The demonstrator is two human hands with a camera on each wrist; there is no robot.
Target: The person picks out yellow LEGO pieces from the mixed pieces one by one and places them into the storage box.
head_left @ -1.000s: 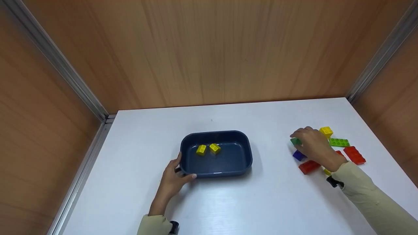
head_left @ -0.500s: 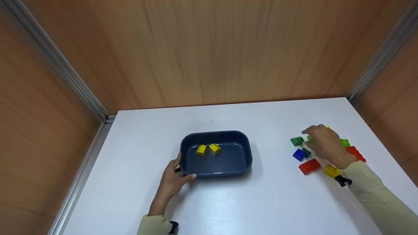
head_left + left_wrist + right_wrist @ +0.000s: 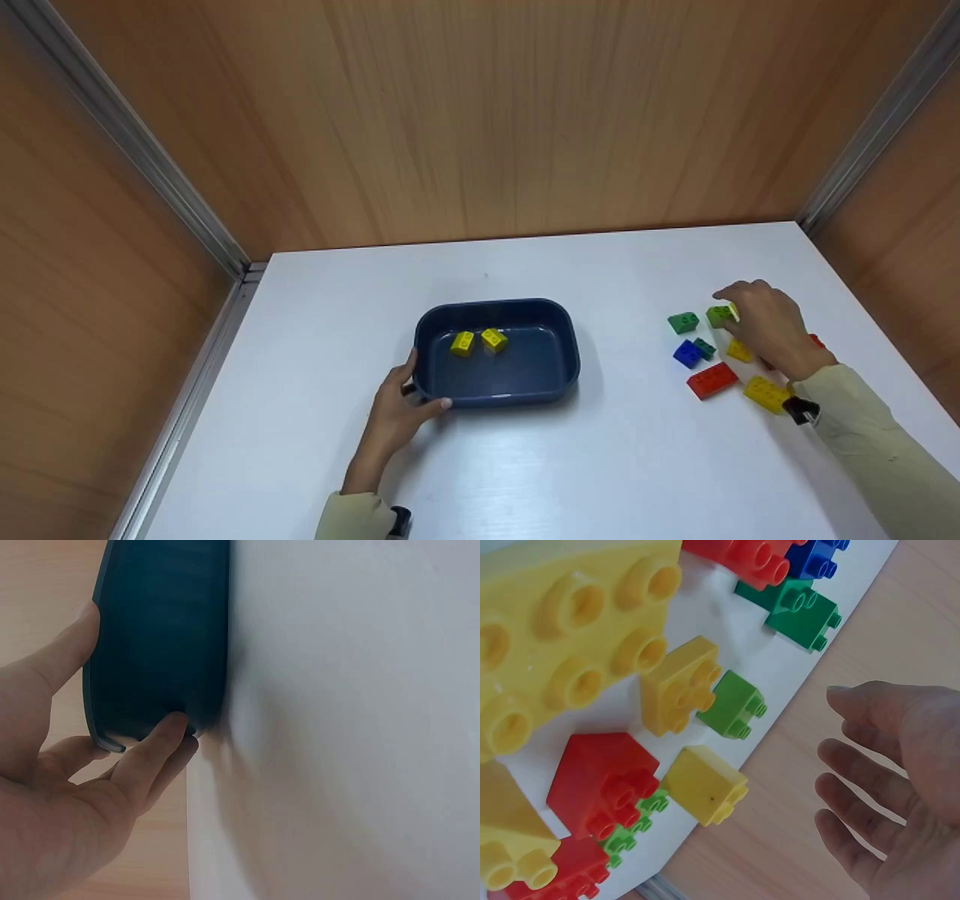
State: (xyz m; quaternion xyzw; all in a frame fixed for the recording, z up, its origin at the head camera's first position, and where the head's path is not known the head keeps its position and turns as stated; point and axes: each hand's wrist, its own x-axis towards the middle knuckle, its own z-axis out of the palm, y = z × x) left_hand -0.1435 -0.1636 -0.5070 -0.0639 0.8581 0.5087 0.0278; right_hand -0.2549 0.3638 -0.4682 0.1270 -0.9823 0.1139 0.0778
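A dark blue baking dish (image 3: 517, 401) stands on the white table with two yellow toy bricks (image 3: 463, 343) inside. My left hand (image 3: 394, 412) grips its left end, thumb and fingers on rim and side; in the left wrist view, fingertips (image 3: 174, 722) touch the dish's outer wall. At the right, my right hand (image 3: 769, 322) hovers over scattered toy bricks, fingers loosely bent and holding nothing. Closest to its fingertips is a light green brick (image 3: 718, 316). A yellow brick (image 3: 705, 784) shows near the table edge in the right wrist view. Some bricks are hidden beneath the hand.
Around the right hand lie a dark green brick (image 3: 683, 322), a blue brick (image 3: 687, 354), a long red brick (image 3: 711, 381) and a large yellow brick (image 3: 765, 394). A wooden panel (image 3: 495, 120) rises behind the table, with more panels at both sides.
My right hand has moved right and slightly back over the bricks, uncovering green, blue and yellow ones. The left hand and dish stay put.
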